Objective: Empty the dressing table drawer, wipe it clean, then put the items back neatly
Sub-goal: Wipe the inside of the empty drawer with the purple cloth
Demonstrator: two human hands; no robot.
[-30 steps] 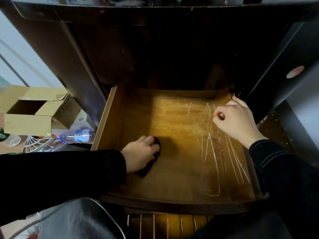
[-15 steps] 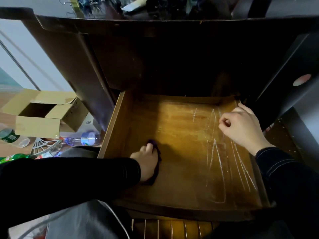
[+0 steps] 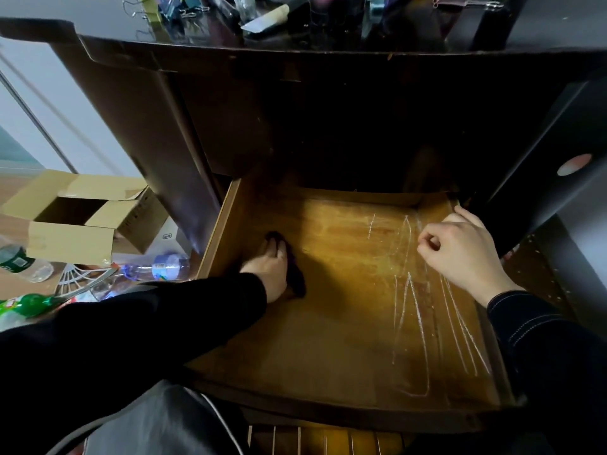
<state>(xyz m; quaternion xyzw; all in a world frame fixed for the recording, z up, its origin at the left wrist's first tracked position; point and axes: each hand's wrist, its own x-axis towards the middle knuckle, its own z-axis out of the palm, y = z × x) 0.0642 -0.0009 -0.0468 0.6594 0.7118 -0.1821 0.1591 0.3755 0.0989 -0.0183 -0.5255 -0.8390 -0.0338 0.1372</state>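
The wooden drawer [image 3: 328,405] is pulled out and holds nothing but a dark purple cloth [image 3: 295,274]. My left hand [image 3: 272,267] lies flat on the cloth with fingers stretched toward the back, pressing it onto the drawer floor near the left wall. The cloth shows along the right side of that hand. My right hand [image 3: 460,254] sits on the drawer's right wall [image 3: 499,366] near the back corner, fingers curled over it. White scratch-like streaks [image 3: 414,307] mark the right half of the floor.
The dressing table top [image 3: 295,44] carries clips, tubes and bottles. On the floor at left stand an open cardboard box [image 3: 82,218], plastic bottles [image 3: 157,267] and a green bottle [image 3: 29,305]. A dark cabinet [image 3: 558,152] stands at the right.
My left hand has slid the cloth toward the back left of the drawer and its fingers have straightened. My right hand has stayed on the right wall. The view has tilted up.
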